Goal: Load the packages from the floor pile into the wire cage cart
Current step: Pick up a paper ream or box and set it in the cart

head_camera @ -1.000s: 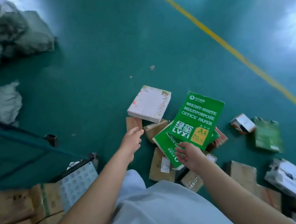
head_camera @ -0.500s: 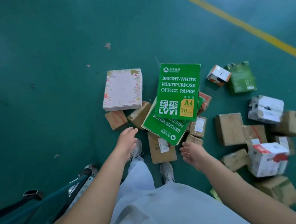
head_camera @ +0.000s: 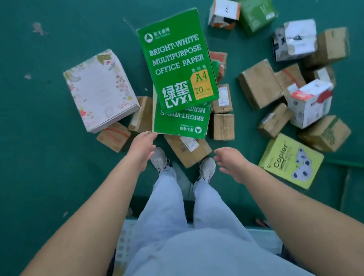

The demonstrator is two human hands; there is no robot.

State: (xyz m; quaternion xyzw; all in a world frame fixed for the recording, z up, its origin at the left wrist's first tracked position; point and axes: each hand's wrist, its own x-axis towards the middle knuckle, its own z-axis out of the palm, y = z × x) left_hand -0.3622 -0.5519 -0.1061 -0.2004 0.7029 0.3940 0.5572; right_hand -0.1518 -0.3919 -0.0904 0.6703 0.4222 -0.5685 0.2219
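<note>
Green floor (head_camera: pixel 32 153); 2 white sneakers (head_camera: pixel 161 160); light trousers (head_camera: pixel 169 197).

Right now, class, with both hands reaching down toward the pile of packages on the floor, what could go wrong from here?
1. The top green paper pack lies askew on the lower green pack and some cardboard boxes; pulling the lower one might tip it off.
2. A brown box sits right at the shoes; stepping forward could mean a trip.
3. Both the left hand and the right hand are empty; a paper pack is probably heavy and could slip from a one-handed grab.
</note>
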